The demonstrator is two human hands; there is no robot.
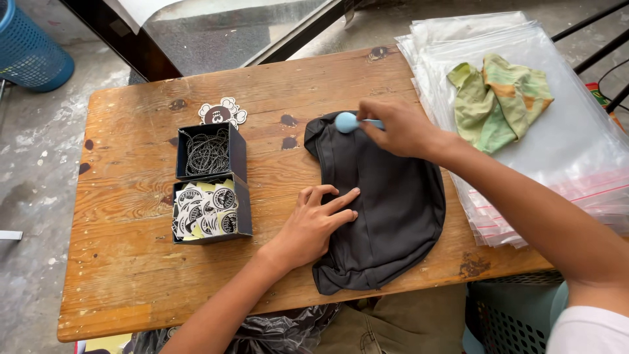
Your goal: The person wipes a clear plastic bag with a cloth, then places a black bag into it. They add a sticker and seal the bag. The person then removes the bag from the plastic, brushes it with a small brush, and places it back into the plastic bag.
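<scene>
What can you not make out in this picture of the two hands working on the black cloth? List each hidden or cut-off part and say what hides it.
1. Head view: most of the blue tool is hidden inside the right hand.
2. The black cloth under the left hand is covered by the palm.
3. The stack of clear bags is cut off by the right edge.
4. The blue basket is cut off by the left edge.

Two boxes point(211, 152), one black garment point(386, 203)
</scene>
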